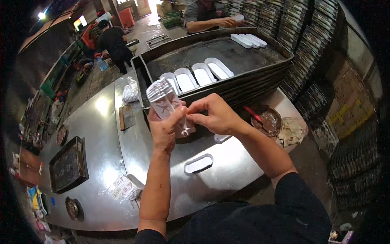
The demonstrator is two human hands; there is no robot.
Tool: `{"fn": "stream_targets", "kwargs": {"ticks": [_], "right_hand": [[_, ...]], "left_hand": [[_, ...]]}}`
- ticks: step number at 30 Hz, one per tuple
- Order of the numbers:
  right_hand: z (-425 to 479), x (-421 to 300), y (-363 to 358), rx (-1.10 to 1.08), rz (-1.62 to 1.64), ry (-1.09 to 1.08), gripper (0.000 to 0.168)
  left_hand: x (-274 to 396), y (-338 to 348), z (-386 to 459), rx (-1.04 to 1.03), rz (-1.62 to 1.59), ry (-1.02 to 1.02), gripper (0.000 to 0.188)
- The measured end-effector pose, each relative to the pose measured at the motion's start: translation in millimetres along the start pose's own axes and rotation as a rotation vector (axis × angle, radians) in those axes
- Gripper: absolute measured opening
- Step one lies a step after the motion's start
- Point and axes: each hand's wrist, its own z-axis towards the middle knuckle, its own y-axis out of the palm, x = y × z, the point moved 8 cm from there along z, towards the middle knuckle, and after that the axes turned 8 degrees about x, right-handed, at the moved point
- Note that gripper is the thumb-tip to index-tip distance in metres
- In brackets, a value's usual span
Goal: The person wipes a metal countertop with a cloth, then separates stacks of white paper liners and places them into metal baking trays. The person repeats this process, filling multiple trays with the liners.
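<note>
My left hand (164,126) holds a clear plastic package of white paper baking liners (161,97) upright above the near edge of the tray stack. The fingertips of my right hand (213,114) pinch at the package's side, close to my left thumb. Behind the package, several oval white paper liners (202,74) stand in a row inside the top dark metal baking tray (189,52). More narrow liners (249,41) lie at its far right corner. One loose liner (198,164) rests on the metal table (182,189), and another (221,138) is partly hidden by my right forearm.
A round pan with a red-handled tool (266,120) and a crumpled cloth (291,131) lie right. An empty baking tray (68,164) and plastic packages (125,187) are left. A co-worker (207,18) handles liners across the trays; another person (111,42) bends farther back.
</note>
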Motion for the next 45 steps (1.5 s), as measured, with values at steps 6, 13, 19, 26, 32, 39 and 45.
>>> {"fn": "stream_targets", "kwargs": {"ticks": [6,13,19,26,32,39,45], "right_hand": [[25.6,-6.2,-68.1,0.097,-0.148,-0.008,0.015],[95.8,161.4,-198.9,0.177,-1.311,0.239,0.031],[11.6,31.6,-124.8,0.322,-0.240,-0.130,0.030],[-29.2,68.2,-99.9,-0.137,0.302,-0.052,0.020],[39.5,88.1,-249.2,0.379,-0.133,-0.177,0.032],[89.6,194.0,-263.0,0.131,-0.915,0.161,0.053],[94.1,203.1,-269.6,0.088,-0.691,0.044,0.025]], "left_hand": [[-11.5,-41.2,1.8,0.218,-0.282,-0.078,0.049],[-18.9,-5.3,-11.3,0.097,-0.215,-0.126,0.040],[-20.9,28.3,-17.4,0.142,-0.023,0.060,0.039],[-62.8,102.9,-16.7,0.152,0.015,0.082,0.035],[-74.4,124.0,-7.7,0.232,-0.043,0.044,0.035],[-96.8,146.8,2.9,0.236,0.000,-0.014,0.046],[-91.7,152.1,-11.1,0.261,0.017,0.001,0.041]]}}
